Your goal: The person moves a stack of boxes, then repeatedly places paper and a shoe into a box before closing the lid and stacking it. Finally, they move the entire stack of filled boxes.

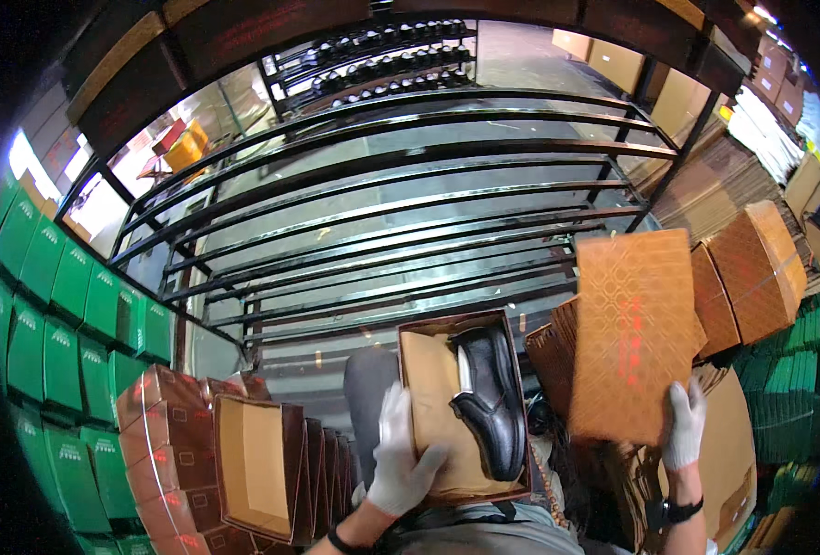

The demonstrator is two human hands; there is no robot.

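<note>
An open shoe box [416,338] with dark walls rests on my lap. Inside it a black leather shoe [495,393] lies along the right side, beside tan paper [428,375]. My left hand [399,462], in a whitish glove, holds the box's left wall, fingers along the outside and thumb over the inside. To the right, my gloved right hand [684,430] grips an orange-brown patterned box lid [632,324] by its lower right edge. The lid is raised beside the shoe box, its printed face toward me. Its underside is hidden.
Black metal rack rails [410,199] span the space ahead. Green boxes [77,287] and strapped brown boxes [174,453] are stacked at left, next to nested open box bases [257,458]. Patterned cardboard bundles [757,273] stand at right. Farther off, a rack holds several shoes [382,60].
</note>
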